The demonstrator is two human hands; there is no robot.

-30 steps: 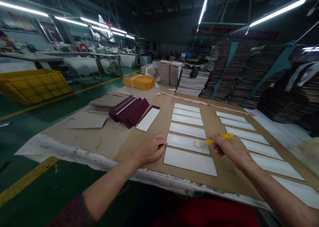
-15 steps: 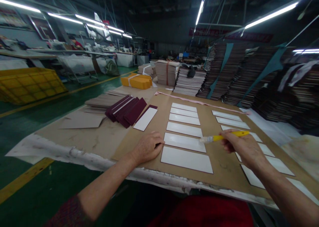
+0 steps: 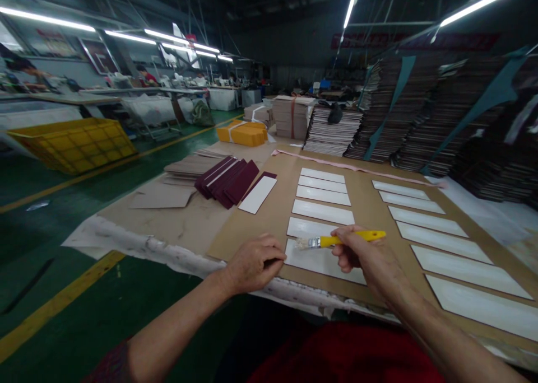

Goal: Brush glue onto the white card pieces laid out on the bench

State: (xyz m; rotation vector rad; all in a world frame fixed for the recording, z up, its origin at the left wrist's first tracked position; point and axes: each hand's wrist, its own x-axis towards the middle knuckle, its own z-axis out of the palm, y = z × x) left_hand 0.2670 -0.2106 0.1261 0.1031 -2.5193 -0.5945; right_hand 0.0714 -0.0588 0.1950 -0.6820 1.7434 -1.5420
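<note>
My right hand [image 3: 353, 248] is closed round a flat paintbrush with a yellow handle [image 3: 370, 236]. Its pale bristles [image 3: 301, 243] are over the left part of the nearest white panel [image 3: 323, 264], seemingly touching it. At that panel's left edge is my left hand [image 3: 256, 262], fingers curled together and fingertips pressed on the edge. Behind lies a second white panel [image 3: 311, 227], partly covered by the brush and right hand. Several more white panels with dark edges, such as one white strip [image 3: 323, 211], lie in a column beyond it.
Another column of white panels [image 3: 445, 241] lies to the right. On the left are maroon pieces [image 3: 233, 184], a single white piece [image 3: 258, 195] and grey-brown boards [image 3: 185, 170]. Tall dark stacks [image 3: 386, 108] and a yellow bundle [image 3: 241, 133] stand behind. A yellow crate [image 3: 75, 145] sits on the floor.
Both hands have come nearer, from the second panel to the nearest one. The brush has moved left along with the right hand, and the view has turned slightly left.
</note>
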